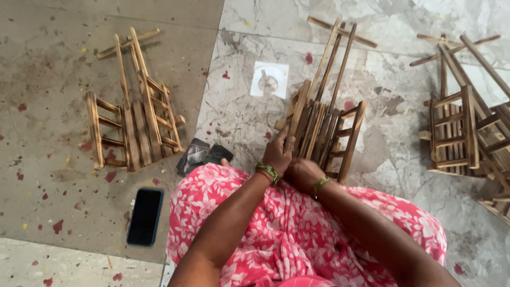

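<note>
Two hands grip a small slatted rack of scorched brown wood, held upright on the marble floor at the knees.

The left hand point(277, 154) closes its fingers around the near upright slat of the small slatted rack of scorched brown wood point(324, 130), and the right hand point(302, 174), clenched, presses against the rack's lower edge just beside it; both wrists wear green bead bangles. The rack stands tilted on the grey-veined marble floor point(404, 159), its long thin sticks pointing away. A matching wooden rack point(133, 117) lies well apart on the left, and more stacked racks point(467, 133) sit on the right. A black phone with a blue rim point(144, 216) lies near the pink flowered cloth point(287, 228) over the lap.
</note>
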`<state>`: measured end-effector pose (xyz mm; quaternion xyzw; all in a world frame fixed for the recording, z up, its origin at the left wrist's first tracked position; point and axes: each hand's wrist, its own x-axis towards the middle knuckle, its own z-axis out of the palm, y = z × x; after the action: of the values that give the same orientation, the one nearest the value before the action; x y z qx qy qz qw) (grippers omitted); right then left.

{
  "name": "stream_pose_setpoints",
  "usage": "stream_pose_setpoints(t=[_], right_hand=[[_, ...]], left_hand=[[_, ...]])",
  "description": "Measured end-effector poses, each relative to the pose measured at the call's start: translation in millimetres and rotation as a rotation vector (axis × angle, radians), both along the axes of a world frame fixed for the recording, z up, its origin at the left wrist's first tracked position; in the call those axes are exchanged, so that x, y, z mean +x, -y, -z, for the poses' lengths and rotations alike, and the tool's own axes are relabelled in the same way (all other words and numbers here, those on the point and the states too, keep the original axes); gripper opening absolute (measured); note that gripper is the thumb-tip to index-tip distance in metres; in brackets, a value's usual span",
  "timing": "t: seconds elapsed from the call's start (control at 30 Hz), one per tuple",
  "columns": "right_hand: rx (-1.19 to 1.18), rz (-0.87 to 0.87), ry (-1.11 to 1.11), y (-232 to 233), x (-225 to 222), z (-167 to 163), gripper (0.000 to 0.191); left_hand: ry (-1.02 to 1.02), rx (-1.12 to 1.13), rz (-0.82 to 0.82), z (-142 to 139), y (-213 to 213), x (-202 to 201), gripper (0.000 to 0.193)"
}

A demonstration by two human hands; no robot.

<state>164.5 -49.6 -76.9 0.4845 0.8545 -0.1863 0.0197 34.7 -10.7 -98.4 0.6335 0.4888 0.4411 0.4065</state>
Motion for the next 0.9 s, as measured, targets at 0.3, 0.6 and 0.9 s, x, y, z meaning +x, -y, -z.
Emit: stream_pose_setpoints(t=[0.3,0.6,0.9], right_hand=[[0.341,0.441,-0.17,-29.9,23.8,-5.9,0.017],[0.008,0.131,-0.123,-4.3,11.6,-10.5,0.016],[0.25,0.494,0.146,-60.9,42.9,-22.9,0.019]], left_hand=[[-0.017,0.053,0.015,-0.1,-1.1,-2.9,0.051],[-0.075,0.067,-0.014,-5.4,-1.2,-5.2,0.05],[-0.078,0.043,0.003,-8.1,-0.3,-3.4,0.051]])
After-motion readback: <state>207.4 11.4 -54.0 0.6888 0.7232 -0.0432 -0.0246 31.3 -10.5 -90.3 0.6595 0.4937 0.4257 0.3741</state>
